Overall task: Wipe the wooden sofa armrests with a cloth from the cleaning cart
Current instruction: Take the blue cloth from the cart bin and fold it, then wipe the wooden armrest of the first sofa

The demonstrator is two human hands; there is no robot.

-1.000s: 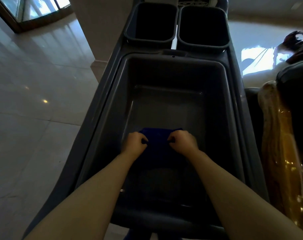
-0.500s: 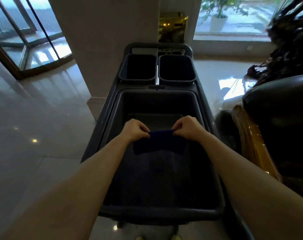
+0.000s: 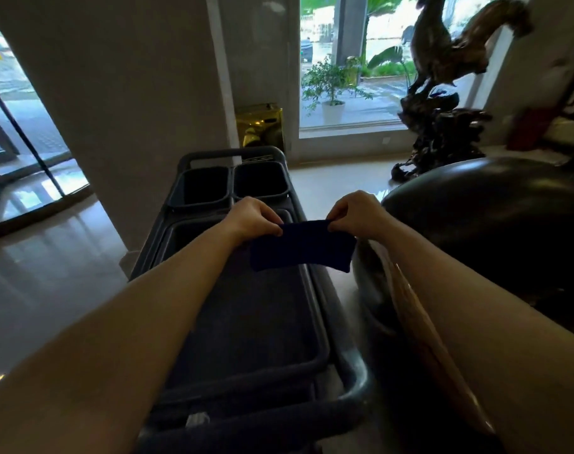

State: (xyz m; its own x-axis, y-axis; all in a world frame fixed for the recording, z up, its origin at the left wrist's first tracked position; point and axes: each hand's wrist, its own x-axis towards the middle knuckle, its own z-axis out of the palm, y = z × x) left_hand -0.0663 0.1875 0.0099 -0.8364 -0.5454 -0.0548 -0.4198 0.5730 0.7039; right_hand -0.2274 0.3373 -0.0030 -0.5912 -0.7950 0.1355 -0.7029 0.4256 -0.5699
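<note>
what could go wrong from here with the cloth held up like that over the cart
1. Both hands, left hand and right hand, only pinch the top corners of the dark blue cloth; a slip could drop it back into the cart or on the floor.
2. The glossy wooden armrest sits close beside the cart, so turning toward it may bump the cart.

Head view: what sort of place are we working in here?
Probably a hotel or office lobby: polished floor, a large horse sculpture by tall windows, and a cleaning cart beside the sofa. Both hands hold the cloth.
</note>
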